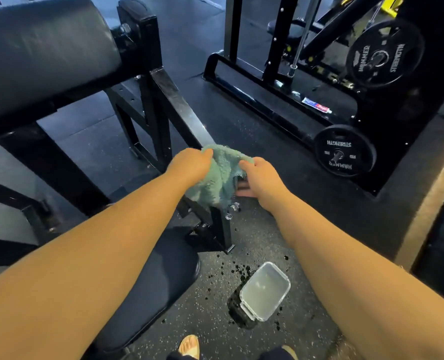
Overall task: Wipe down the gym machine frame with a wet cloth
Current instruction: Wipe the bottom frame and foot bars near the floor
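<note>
**Cloth on frame, water on floor**

Left hand grips the top edge of the green cloth, fingers curled into the pile. Right hand clutches the other side, fingertips tucked under it. Cloth sits bunched btwn the two, draped over the lower end of the machine's sloping black frame bar. Water drops show in mid-air just below it.

Further out: clear container of water stands on the rubber floor, w/ dark splash marks round it. Seat pad lies near left, roller pad above left, weight plate well off to the right.

Risks, as judged: cloth looks over-wet, so a wipe from here prob. sends runoff down the bar & onto the floor, a slip hazard near the sandalled foot. Container is close to the feet; one careless step could tip it. Wet steel left undried may also spot or rust.
</note>
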